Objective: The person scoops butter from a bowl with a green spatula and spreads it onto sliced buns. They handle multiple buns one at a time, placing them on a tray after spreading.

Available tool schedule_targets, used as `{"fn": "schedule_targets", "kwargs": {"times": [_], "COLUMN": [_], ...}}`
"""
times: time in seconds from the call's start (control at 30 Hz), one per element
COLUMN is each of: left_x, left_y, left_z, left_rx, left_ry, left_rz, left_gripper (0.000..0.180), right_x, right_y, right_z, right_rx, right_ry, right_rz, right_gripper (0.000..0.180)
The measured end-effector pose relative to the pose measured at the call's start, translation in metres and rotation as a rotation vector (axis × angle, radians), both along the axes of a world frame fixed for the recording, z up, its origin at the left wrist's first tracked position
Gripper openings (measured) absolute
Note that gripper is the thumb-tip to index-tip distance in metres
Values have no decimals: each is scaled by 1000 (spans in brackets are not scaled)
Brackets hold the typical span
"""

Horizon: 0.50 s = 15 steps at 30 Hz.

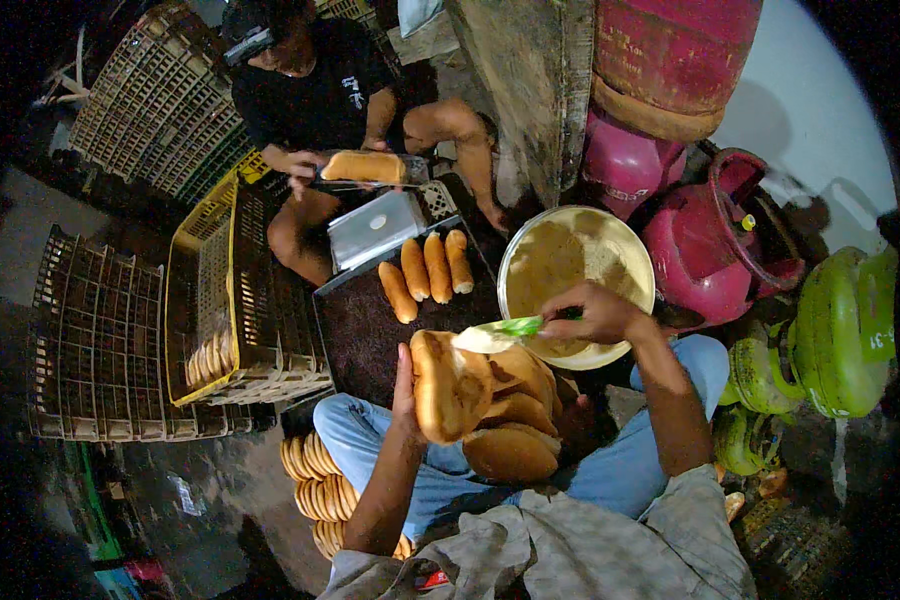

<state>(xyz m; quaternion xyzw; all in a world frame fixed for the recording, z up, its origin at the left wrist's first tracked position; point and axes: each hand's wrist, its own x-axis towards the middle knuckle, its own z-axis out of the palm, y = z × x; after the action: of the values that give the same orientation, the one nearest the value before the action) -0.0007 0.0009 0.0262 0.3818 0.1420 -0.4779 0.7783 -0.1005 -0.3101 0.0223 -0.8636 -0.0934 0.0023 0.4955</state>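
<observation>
My left hand (404,392) grips a split bread roll (448,390) by its left side, the cut face turned up. In my right hand (598,314) is a green-handled spatula (515,328), its blade coated with pale cream and lying at the roll's upper edge. Several more split bread rolls (511,455) rest in my lap beside the held one. Just beyond my right hand stands a round tub (507,285) with pale yellow cream on its inside. On the dark tray (355,345) ahead lie several long golden rolls (437,268) in a row.
Across the tray a seated person (305,110) holds a wrapped roll (365,168) above a stack of clear bags (376,230). A yellow crate (232,290) and other crates (90,345) stand left. Stacked flat buns (322,490) sit by my left knee. Pink gas cylinders (695,250) and green ones (835,330) crowd the right.
</observation>
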Motion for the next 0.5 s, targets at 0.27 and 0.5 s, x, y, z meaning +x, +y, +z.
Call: {"fn": "schedule_targets", "kwargs": {"times": [0.27,0.5], "left_x": [19,53], "left_y": [2,30], "left_z": [-46,-85], "left_rx": [-162,-568], "left_ry": [-136,-73], "left_rz": [67,254], "left_gripper": [54,49], "right_x": [14,7], "right_y": [62,62], "right_z": [-9,1], "right_rx": [-381,-812], "right_ry": [-230,-396], "right_rz": [-16,-83], "right_gripper": [34,32]}}
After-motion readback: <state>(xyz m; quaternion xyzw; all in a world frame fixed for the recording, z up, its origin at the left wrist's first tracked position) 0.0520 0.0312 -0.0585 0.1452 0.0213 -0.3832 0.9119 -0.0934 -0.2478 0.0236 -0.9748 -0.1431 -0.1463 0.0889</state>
